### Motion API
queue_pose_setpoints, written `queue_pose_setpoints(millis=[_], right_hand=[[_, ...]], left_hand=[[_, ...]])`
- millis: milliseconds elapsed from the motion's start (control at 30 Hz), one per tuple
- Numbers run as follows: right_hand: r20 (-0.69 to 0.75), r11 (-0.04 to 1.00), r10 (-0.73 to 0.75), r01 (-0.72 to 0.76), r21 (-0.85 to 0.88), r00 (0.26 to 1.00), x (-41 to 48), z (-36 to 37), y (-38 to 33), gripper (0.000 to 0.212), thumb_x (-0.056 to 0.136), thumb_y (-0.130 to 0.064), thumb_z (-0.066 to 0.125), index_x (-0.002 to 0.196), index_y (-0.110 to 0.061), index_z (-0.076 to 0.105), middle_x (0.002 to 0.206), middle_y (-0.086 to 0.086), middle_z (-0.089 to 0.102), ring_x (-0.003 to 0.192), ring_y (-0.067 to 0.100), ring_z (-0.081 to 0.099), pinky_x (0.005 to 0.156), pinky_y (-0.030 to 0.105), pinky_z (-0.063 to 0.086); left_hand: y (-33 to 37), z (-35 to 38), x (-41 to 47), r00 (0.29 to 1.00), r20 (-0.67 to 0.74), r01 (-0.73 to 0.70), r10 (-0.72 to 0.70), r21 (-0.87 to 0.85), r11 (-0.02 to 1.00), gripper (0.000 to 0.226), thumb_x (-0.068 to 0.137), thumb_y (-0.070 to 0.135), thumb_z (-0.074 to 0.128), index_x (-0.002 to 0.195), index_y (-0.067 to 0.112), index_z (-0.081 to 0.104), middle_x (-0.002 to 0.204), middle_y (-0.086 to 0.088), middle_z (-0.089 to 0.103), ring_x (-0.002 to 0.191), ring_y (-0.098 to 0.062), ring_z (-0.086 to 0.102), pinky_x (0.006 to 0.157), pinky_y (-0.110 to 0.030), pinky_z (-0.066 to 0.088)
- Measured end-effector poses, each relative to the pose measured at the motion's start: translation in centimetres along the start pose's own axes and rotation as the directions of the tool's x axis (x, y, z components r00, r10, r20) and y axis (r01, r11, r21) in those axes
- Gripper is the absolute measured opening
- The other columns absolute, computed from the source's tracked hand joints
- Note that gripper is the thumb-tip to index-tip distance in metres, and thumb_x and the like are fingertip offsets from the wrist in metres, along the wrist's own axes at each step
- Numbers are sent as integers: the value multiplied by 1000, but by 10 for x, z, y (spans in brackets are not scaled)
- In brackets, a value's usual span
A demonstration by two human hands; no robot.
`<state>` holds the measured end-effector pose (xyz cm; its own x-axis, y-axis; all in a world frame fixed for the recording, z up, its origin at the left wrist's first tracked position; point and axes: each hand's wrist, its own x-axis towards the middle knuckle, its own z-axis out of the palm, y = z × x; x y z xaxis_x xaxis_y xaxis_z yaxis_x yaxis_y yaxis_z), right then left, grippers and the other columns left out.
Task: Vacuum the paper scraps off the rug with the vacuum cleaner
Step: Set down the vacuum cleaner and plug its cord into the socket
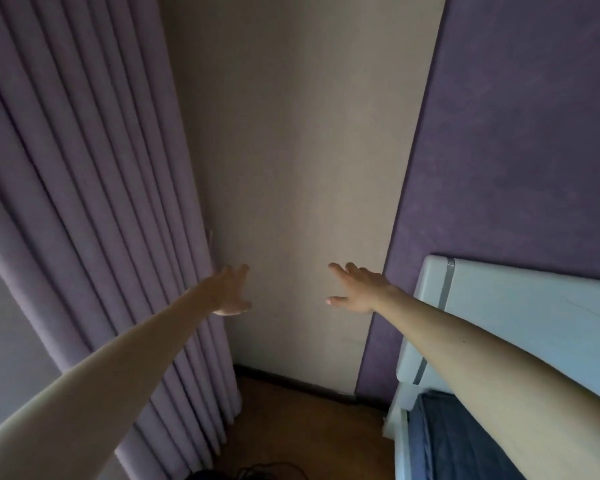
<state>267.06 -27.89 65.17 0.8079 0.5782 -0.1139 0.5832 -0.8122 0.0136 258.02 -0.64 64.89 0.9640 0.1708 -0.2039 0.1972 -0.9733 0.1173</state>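
Ahead, left hand (230, 292) and right hand (357, 289) stretched forward, fingers spread, holding nothing; curtain (84, 202) left, white headboard (520, 306) right

Hanging along the left: curtain (94, 202), reaching down to the floor (291, 420). Standing in the middle, behind all else: wall (291, 150), meeting the floor at a skirting board (291, 378). Running up the right: wall panel (516, 133). Standing against that panel, lower right: headboard (520, 323), bedding (454, 441) lying before it. Reaching forward: left hand (229, 292) before the curtain's edge, right hand (359, 289) apart to its right. Lying on the floor, bottom edge: cable (267, 467).
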Motion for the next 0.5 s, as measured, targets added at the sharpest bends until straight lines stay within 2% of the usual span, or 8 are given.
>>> queue_pose_setpoints(millis=[100, 300, 500], right_hand=[[41, 1000, -2, 1, 14, 999, -8, 21, 14, 79, 92, -59, 51, 152, -23, 14, 140, 14, 41, 120, 36, 52, 91, 45, 47], [87, 1000, 2, -5, 28, 996, -18, 56, 25, 81, 93, -58, 50, 154, -24, 9, 143, 14, 40, 120, 34, 52, 88, 43, 48], [112, 998, 28, -34, 57, 993, -19, 88, 19, 81, 93, -58, 51, 154, -24, 10, 142, 15, 41, 118, 34, 54, 85, 40, 49]], left_hand=[[6, 13, 8, 1000, 29, 3, -4, 27, 1000, 98, 80, 56, 58, 153, 15, 7, 144, -17, 41, 128, -36, 48, 105, -45, 43], [24, 42, 8, 996, 85, 3, -8, 58, 998, 96, 89, 54, 56, 156, 17, -2, 161, -14, 13, 145, -34, 27, 116, -44, 31], [16, 69, 21, 993, 113, -35, 28, 61, 998, 95, 87, 55, 58, 155, 17, 3, 159, -14, 20, 144, -35, 27, 115, -46, 32]])
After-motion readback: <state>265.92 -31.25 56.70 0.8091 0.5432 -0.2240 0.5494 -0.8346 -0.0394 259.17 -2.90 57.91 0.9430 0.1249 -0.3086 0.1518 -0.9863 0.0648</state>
